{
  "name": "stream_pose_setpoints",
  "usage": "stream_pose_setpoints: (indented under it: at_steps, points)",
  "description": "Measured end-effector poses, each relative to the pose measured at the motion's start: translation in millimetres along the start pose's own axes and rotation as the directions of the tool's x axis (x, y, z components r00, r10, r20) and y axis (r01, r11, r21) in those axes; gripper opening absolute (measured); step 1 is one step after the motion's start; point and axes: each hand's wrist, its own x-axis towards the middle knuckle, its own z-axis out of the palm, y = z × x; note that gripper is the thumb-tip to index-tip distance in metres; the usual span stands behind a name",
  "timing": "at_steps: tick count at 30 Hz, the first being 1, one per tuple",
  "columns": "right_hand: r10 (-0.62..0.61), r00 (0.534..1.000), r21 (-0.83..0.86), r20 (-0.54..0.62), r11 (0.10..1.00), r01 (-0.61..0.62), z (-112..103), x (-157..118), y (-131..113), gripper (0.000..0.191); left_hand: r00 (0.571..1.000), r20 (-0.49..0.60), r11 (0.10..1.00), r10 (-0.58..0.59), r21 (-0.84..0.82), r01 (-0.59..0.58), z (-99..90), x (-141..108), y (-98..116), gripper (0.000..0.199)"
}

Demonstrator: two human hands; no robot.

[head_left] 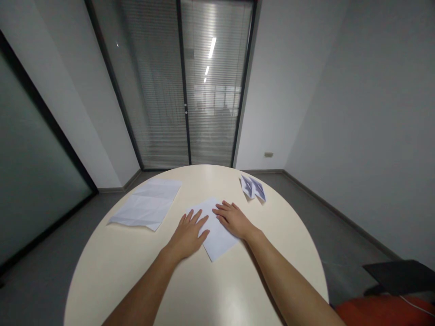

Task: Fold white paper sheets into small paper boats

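Observation:
A white sheet of paper lies at an angle on the round table, one corner pointing toward me. My left hand rests on its left edge with the fingers spread and the palm down. On its upper right side lies my right hand, flat, fingers stretched out to the left. Neither hand grips anything. Parts of the sheet's side edges are hidden beneath the hands.
Larger creased white paper lies on the table's left side. A folded paper piece with dark printing stands at the back right. The cream round table fills the foreground. A black flat object sits above something red at lower right.

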Motion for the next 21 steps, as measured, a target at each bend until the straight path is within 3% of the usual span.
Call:
stream_pose_setpoints:
  at_steps: [5,11,16,21]
  points:
    - [-0.056,0.997,-0.059,-0.053,0.997,0.053,-4,2,-9,0.034,0.997,-0.048,0.995,-0.054,0.077,0.057,-0.3,2,-1,0.054]
    - [-0.21,0.977,0.081,0.039,0.975,0.206,6,2,-27,0.047,0.982,-0.133,0.98,-0.13,0.131,0.148,-3.2,4,-7,0.05]
    - [-0.084,0.99,0.058,0.116,0.995,0.078,10,-2,-22,0.06,0.972,-0.155,0.963,-0.176,0.178,0.203,-5.3,4,-9,0.052]
    - [-0.024,0.993,0.001,0.118,1.0,0.024,0,-2,-20,0.052,0.968,-0.139,0.938,-0.211,0.25,0.24,-5.3,4,-8,0.053]
